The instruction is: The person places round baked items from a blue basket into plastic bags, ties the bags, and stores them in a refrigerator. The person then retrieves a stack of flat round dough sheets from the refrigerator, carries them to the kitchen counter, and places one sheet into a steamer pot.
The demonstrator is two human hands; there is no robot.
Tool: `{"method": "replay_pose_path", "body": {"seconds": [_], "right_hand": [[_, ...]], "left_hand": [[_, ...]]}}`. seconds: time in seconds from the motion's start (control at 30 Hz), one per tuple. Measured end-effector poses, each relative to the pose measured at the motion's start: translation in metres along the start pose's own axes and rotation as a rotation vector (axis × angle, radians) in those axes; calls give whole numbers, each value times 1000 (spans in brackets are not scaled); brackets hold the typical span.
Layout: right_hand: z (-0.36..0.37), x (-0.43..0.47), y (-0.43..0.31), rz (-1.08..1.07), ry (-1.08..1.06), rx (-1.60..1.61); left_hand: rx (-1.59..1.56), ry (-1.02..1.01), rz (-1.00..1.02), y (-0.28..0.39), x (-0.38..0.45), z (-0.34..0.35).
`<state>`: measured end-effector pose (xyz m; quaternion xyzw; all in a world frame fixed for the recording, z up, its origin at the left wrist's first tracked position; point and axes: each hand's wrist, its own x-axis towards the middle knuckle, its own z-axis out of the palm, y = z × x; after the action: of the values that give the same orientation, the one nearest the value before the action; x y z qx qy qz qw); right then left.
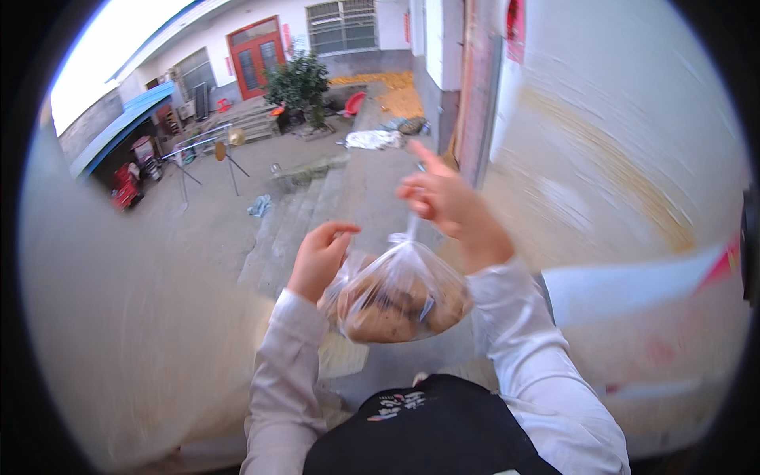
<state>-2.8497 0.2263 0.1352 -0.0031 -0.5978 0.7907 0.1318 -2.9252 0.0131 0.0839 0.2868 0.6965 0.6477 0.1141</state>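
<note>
A clear plastic bag holding several brown, rounded items, perhaps potatoes, hangs in front of my body. Its gathered top runs up to my right hand, whose fingers are closed on the twisted neck while the index finger points outward. At the bag's left side is my left hand, thumb and index finger stretched towards the bag; a second plastic bulge shows beside it. Whether the left fingers grip any plastic is hidden. Below the bag lies the black apron or garment that I wear, with white sleeves.
Concrete steps lead down to a courtyard on the left. Ahead, a white sheet or sack lies on the walkway, with yellow grain beyond it. A wall edge stands at the right. A blue cloth lies on the ground.
</note>
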Motion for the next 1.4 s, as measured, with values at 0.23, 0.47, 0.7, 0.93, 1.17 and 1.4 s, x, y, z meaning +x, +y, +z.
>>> {"method": "replay_pose_path", "body": {"seconds": [0.23,0.47,0.7,0.93,1.17,1.4], "right_hand": [[-94,16,-80,68,-339,-76],[-167,108,-121,-83,-203,-28],[-238,170,-47,-79,86,-66],[-269,235,-23,-140,521,5],[-306,351,-3,-203,606,-98],[-396,483,16,-7,471,33]], "left_hand": [[-162,492,61,33,18,-35],[-298,546,140,64,109,-63],[-398,565,21,-37,214,-88],[-394,199,-121,-74,439,-67],[-365,-46,-127,-117,645,20],[-396,-276,-210,-171,809,108]]}}
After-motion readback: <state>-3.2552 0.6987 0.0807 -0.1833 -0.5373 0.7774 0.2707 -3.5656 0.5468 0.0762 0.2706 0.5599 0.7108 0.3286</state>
